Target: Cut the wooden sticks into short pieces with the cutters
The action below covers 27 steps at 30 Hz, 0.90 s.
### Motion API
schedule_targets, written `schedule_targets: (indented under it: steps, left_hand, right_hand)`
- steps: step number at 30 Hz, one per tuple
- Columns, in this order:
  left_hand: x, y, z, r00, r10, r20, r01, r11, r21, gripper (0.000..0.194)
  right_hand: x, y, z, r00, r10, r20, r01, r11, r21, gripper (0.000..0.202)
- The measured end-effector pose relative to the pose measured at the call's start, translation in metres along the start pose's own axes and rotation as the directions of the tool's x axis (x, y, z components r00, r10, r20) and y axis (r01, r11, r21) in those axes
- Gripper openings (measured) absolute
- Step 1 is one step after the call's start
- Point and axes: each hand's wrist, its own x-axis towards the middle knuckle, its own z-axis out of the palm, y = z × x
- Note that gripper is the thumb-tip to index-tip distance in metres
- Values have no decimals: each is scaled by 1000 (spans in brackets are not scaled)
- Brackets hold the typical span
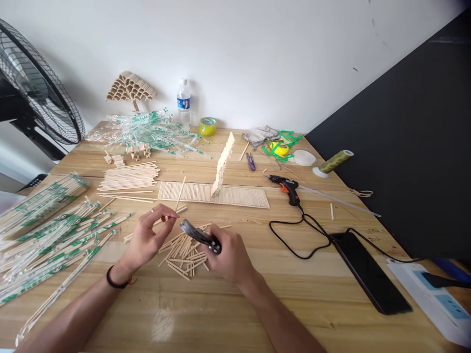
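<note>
Left hand: a thin wooden stick (181, 191) was pinched at the fingertips of the left hand (152, 235), left of the frame's centre.
Right hand: a dark hand cutter (196, 234) was grasped by the right hand (231, 255), its head pointed toward the left hand.
Short sticks: a loose pile of short sticks (184, 257) was spread over the table (235, 314), below the cutter, at lower centre.
Slatted panel: a long slatted panel (243, 196) was laid flat at mid-frame, with a rough-faced strip (223, 164) stood upon it.
Long sticks: long bare sticks (128, 176) were stacked at centre left.
Glue gun: a black glue gun (290, 186) was laid right of the panel.
</note>
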Motion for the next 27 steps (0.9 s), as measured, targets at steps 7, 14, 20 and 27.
schedule_targets:
  steps: [7,14,20,27]
  left_hand:
    - [-3,7,7,955,57,291,-28,995,-101,18]
    - [-3,11,4,891,106,442,-49,989,-139,20]
    - [5,-20,-14,987,-28,161,-4,981,192,15]
    - [6,-50,-14,990,-29,140,-43,874,485,6]
  right_hand:
    - [-2,2,-3,991,-107,-74,124,956,268,45]
    - [-2,8,3,977,-163,-134,196,938,286,49]
    - [1,4,-4,969,-103,-224,161,953,256,32]
    - [3,6,-3,965,-81,-249,136,967,213,37]
